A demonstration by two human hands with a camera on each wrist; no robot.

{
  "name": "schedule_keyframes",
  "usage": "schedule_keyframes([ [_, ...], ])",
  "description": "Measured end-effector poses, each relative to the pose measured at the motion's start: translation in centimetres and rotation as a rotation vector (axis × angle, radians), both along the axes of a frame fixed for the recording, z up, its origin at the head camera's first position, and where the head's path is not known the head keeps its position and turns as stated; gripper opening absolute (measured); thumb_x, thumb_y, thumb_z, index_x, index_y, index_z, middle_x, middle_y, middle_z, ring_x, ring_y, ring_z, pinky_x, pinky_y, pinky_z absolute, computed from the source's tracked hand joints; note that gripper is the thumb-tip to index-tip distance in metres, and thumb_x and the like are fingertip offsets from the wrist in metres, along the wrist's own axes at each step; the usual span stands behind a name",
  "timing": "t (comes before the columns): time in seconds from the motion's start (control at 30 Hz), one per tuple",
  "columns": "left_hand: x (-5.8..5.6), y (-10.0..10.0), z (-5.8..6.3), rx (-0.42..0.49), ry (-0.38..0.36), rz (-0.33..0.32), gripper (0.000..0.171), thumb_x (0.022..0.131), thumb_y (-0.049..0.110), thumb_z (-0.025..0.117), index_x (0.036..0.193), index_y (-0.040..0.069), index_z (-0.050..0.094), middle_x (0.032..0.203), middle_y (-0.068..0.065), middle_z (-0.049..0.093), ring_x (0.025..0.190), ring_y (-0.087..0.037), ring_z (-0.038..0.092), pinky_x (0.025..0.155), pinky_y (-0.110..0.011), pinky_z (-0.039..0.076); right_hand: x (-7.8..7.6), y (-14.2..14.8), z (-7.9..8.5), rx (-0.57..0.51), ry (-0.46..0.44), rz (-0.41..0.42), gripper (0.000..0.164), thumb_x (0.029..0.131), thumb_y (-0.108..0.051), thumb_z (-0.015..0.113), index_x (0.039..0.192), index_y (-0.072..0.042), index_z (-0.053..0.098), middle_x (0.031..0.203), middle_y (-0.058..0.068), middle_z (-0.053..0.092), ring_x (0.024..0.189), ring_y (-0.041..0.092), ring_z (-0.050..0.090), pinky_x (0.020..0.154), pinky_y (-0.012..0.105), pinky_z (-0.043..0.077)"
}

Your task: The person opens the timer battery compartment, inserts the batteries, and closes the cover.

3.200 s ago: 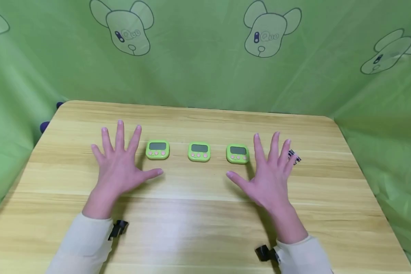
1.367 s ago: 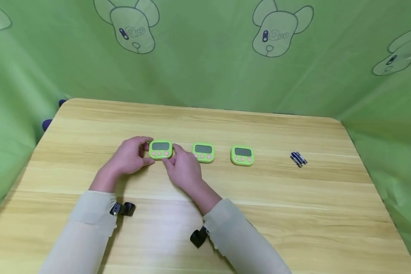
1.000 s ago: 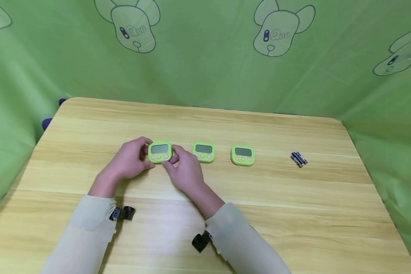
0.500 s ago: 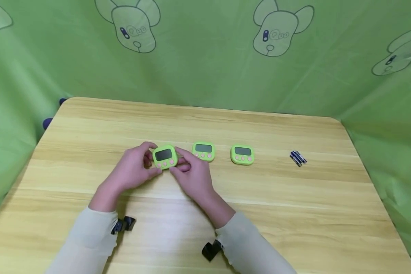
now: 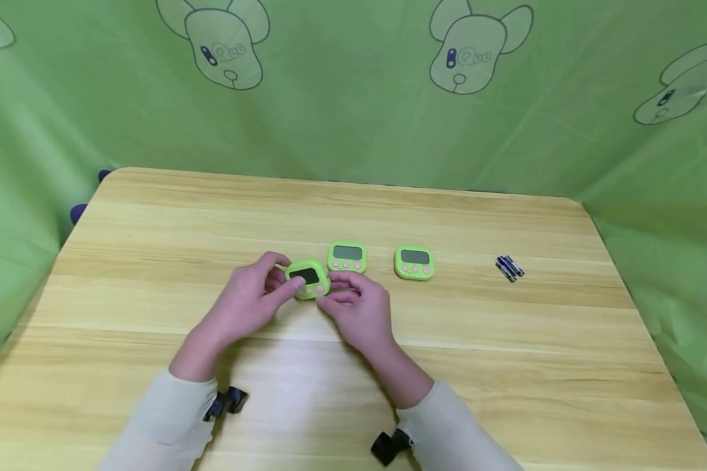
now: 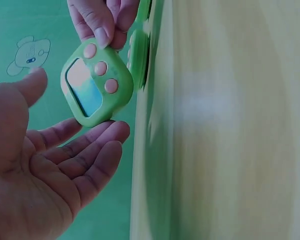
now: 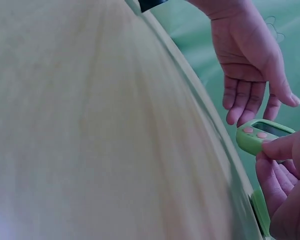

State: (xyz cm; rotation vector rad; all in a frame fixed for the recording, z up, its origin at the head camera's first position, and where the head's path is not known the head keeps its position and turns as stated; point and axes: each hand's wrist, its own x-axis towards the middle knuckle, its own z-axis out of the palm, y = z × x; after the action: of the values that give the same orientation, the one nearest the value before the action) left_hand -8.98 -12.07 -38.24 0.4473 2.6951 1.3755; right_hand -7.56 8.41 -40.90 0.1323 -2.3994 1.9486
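Note:
A green digital timer (image 5: 315, 273) with pink buttons is held up off the table in front of the middle timer. My right hand (image 5: 362, 315) pinches its right end between thumb and fingers. At its other end is my left hand (image 5: 243, 306); in the left wrist view that hand's thumb stands away from the timer (image 6: 104, 82), and its fingers lie loosely at the lower edge. The right wrist view shows the left fingertips by the far edge of the timer (image 7: 249, 143). Two more timers lie face up behind, the middle one (image 5: 347, 253) and the right one (image 5: 414, 263).
Several small batteries (image 5: 509, 269) lie together on the right part of the wooden table (image 5: 536, 366). A green curtain (image 5: 342, 118) with mouse-head drawings hangs behind and at both sides. A small black camera (image 5: 391, 447) sits at the right wrist.
Both hands first hovered spread. They took the left timer from the row, then brought it right and nearer me, tilting it. The left thumb has now come off its edge, over its face.

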Motion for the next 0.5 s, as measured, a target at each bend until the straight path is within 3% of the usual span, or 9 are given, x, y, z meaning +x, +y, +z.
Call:
schedule_keyframes([
  [0.23,0.1,1.6,-0.3,0.031,0.023,0.010,0.059,0.087,0.050,0.074,0.119,0.004,0.056,0.092,-0.007,0.067,0.086,-0.019,0.066,0.077,-0.036,0.056,0.2,1.4,0.3,-0.102,-0.011,0.006,0.034,0.072,0.017,0.081,0.101,0.000,0.073,0.098,0.013,0.071,0.081,0.027,0.073,0.073,0.033,0.059],
  [0.5,0.4,3.1,-0.7,0.103,0.014,0.022,0.061,0.081,0.042,0.083,0.117,0.002,0.056,0.102,-0.015,0.071,0.091,-0.025,0.070,0.080,-0.036,0.057,0.6,2.6,-0.3,-0.152,0.144,-0.020,0.033,0.069,0.024,0.078,0.095,0.006,0.074,0.099,0.017,0.071,0.079,0.035,0.071,0.072,0.035,0.059],
])
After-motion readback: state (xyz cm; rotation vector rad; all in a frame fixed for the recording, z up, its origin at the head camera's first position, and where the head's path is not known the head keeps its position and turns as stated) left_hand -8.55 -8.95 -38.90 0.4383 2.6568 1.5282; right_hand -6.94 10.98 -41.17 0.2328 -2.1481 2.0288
